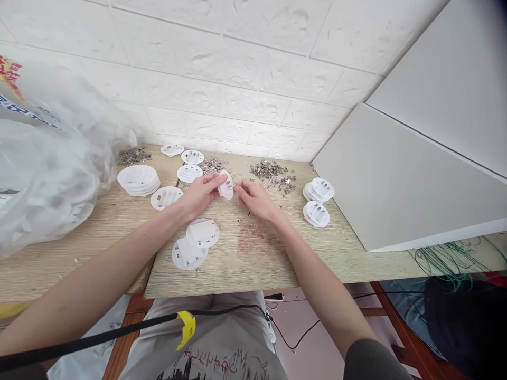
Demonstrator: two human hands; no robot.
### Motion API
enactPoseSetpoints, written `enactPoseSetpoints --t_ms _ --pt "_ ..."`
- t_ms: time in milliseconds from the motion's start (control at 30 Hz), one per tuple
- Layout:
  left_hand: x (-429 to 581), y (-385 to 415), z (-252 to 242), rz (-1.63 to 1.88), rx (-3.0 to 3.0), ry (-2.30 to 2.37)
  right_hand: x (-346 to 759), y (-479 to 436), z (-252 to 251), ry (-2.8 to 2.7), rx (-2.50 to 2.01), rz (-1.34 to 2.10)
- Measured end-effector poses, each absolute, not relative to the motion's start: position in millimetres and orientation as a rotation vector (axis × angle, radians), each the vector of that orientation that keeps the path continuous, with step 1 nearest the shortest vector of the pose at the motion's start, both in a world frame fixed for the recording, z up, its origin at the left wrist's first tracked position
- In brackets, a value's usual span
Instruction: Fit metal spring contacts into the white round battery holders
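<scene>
My left hand point(203, 192) pinches a white round plastic disc point(226, 186) by its edge, tilted up above the table. Slots and small metal clips show on the disc's face. Close beside its right edge is my right hand point(253, 198), thumb and forefinger pressed together; anything between them is too small to make out. Behind the hands lie a pile of small metal clips point(268, 169) and another metal pile point(214, 165). Two overlapping white discs point(203, 233) rest nearer to me, left of centre. A few loose clips point(249, 214) lie below my right hand.
At the left stand a stack of white discs point(138, 179) and a large clear plastic bag point(47, 174). Stacked discs point(317, 213) sit at the right, before a grey-white panel point(428, 179). A white brick-patterned wall point(245, 79) bounds the table's back. Green wires point(451, 261) hang right.
</scene>
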State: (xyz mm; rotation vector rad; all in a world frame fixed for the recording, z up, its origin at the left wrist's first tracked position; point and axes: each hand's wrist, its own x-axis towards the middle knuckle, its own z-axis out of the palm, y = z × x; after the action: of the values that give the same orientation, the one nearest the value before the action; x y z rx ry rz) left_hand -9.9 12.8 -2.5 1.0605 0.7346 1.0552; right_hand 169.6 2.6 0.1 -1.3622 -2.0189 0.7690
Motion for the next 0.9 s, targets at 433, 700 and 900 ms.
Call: enactPoseSetpoints --t_ms 433,700,900 --pt "-9 3 -3 1.085 1.215 0.960 159 2 -8 -1.717 -1.189 0.991" --pt "-13 10 -11 1.122 1.410 0.994 158 2 -11 -1.835 -1.222 0.784" --pt "-16 11 -11 1.245 1.791 1.056 159 -2 -11 -2.054 -1.338 0.320"
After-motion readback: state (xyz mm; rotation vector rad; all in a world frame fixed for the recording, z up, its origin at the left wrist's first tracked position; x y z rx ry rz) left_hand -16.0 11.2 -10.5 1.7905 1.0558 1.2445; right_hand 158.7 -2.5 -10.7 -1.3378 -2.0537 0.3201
